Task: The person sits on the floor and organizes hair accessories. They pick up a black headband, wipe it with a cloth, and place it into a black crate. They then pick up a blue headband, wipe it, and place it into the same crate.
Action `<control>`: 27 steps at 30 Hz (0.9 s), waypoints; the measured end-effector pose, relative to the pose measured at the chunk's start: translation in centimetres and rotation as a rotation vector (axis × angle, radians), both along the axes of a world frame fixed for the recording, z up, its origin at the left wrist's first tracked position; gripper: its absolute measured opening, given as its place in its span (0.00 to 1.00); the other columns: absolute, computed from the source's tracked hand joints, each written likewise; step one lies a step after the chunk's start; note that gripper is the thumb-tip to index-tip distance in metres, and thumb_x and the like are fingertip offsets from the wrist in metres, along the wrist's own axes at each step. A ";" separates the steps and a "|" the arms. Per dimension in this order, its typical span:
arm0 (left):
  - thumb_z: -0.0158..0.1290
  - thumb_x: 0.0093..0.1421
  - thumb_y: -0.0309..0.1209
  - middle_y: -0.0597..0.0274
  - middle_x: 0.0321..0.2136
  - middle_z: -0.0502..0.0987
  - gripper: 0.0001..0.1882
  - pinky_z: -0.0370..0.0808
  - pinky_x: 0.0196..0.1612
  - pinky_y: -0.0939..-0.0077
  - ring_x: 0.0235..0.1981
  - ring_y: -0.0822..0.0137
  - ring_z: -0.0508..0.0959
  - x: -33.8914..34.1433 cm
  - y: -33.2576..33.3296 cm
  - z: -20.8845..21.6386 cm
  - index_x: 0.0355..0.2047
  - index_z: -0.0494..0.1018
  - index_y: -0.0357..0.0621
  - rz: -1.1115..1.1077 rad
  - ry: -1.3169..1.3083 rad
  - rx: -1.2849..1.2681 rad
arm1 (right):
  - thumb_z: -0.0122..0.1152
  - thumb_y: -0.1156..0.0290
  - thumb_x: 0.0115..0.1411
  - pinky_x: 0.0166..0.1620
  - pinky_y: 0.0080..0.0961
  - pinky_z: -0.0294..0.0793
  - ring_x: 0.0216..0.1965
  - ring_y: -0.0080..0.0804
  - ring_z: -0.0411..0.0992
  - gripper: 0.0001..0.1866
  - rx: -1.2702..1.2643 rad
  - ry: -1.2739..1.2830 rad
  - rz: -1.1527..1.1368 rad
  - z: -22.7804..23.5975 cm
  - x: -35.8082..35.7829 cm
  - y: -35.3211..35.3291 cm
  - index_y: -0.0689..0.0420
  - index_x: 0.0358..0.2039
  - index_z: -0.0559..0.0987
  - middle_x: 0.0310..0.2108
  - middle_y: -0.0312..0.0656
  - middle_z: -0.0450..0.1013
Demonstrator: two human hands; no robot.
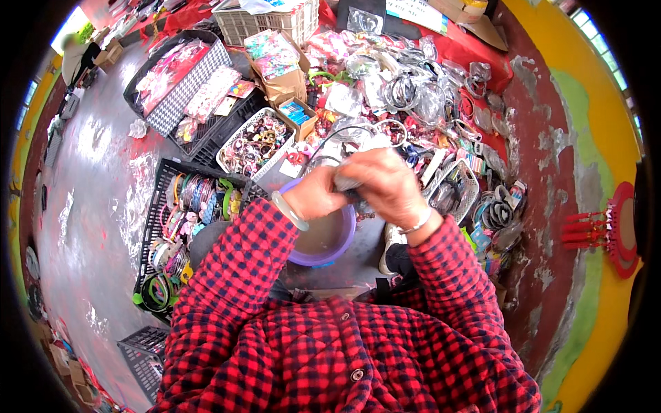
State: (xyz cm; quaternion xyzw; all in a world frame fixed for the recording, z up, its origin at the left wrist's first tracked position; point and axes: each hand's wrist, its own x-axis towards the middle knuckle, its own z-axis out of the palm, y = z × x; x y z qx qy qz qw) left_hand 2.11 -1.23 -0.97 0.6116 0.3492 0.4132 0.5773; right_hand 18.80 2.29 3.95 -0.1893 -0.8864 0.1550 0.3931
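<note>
Grey floor (96,241) spread below one small greyish item (346,183), too blurred to identify, grasped by both left hand (315,194) and right hand (389,184) above one purple basin (320,260); beyond stood two white baskets (235,170) and one headband-filled black crate (149,241).

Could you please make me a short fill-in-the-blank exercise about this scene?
1. The left hand and the right hand are close together over a basin whose rim is ____.
2. The thicker, pale bangle is worn on the person's ____ arm.
3. Apart from its dark checks, the jacket is ____.
4. Left of the basin, the crate that holds colourful hoops is ____.

Missing words: purple; left; red; black.
</note>
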 end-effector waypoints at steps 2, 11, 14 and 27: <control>0.54 0.53 0.27 0.61 0.33 0.76 0.12 0.70 0.41 0.76 0.34 0.76 0.72 -0.5 -0.4 -0.3 0.38 0.72 0.38 -0.023 0.078 0.048 | 0.57 0.82 0.40 0.36 0.30 0.72 0.32 0.38 0.71 0.16 -0.006 0.019 -0.056 -1.0 -0.3 0.3 0.51 0.32 0.78 0.31 0.39 0.73; 0.52 0.53 0.20 0.63 0.38 0.75 0.16 0.70 0.44 0.77 0.41 0.75 0.73 -0.8 0.0 -1.3 0.43 0.70 0.37 -0.054 -0.113 -0.060 | 0.57 0.82 0.49 0.37 0.20 0.71 0.32 0.24 0.71 0.18 -0.445 0.377 -0.568 -3.3 5.3 5.8 0.55 0.42 0.71 0.32 0.39 0.74; 0.52 0.52 0.20 0.64 0.39 0.74 0.17 0.69 0.46 0.75 0.42 0.74 0.72 -0.7 0.3 -0.8 0.44 0.69 0.37 -0.058 -0.038 -0.047 | 0.60 0.81 0.46 0.36 0.20 0.71 0.33 0.25 0.72 0.17 -0.489 0.388 -0.374 0.7 3.1 1.6 0.58 0.39 0.73 0.33 0.38 0.73; 0.53 0.52 0.18 0.59 0.36 0.75 0.19 0.71 0.47 0.73 0.38 0.70 0.75 -1.1 -0.2 1.0 0.46 0.67 0.34 -0.038 -0.284 -0.220 | 0.57 0.79 0.51 0.40 0.17 0.69 0.35 0.20 0.70 0.12 -0.686 0.449 -0.541 -4.7 5.3 6.4 0.58 0.39 0.76 0.35 0.36 0.74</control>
